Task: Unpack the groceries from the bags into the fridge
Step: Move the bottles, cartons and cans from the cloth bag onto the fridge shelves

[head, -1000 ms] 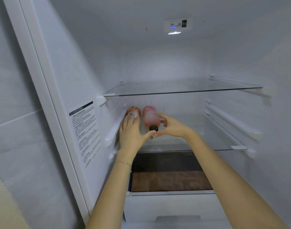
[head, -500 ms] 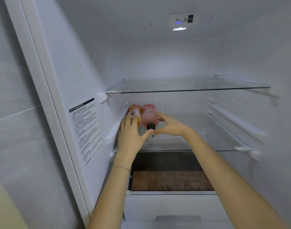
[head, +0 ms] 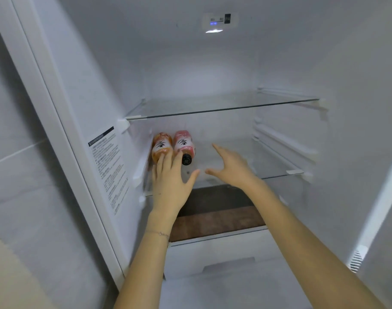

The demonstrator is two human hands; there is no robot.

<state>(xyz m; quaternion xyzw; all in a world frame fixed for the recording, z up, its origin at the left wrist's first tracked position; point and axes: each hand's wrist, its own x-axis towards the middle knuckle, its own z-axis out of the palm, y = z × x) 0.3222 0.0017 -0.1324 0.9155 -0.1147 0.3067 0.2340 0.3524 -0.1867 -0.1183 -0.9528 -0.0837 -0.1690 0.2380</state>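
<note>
The two bottles lie on their sides on the lower glass shelf (head: 277, 175), so the step in hand looks like settling them. Doing it well means easing the left hand (head: 171, 186) off slowly, its straight fingers (head: 162, 160) resting on the bottles' near ends without gripping, and checking that neither rolls (round bottles on glass roll readily). The right hand (head: 233, 168) hovers spread and empty, apart from them, ready to catch. The orange bottle (head: 160, 144) lies against the fridge's left wall (head: 97, 90). The pink bottle (head: 183, 142), touching it, points its dark cap (head: 186, 159) outward. Both carry white labels with dark marks.
</note>
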